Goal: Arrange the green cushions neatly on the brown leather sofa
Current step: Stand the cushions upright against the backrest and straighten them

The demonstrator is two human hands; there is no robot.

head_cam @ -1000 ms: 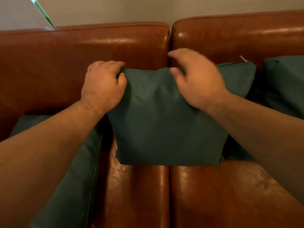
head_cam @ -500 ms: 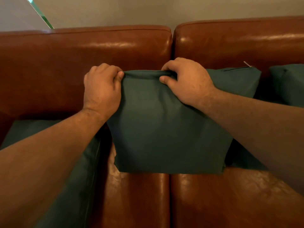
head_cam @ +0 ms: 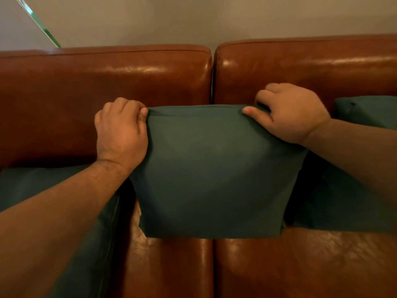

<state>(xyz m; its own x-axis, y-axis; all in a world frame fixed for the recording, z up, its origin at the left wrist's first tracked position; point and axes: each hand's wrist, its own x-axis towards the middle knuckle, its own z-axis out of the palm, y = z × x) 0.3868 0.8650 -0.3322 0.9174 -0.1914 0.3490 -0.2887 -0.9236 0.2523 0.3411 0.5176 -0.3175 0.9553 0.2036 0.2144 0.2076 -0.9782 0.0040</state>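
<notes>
Middle green cushion standing upright against the sofa back, right over the seam, pinched at both top corners by left hand and right hand. Looks nearly placed. Still flat on the seat at left: another cushion, probably next.
</notes>
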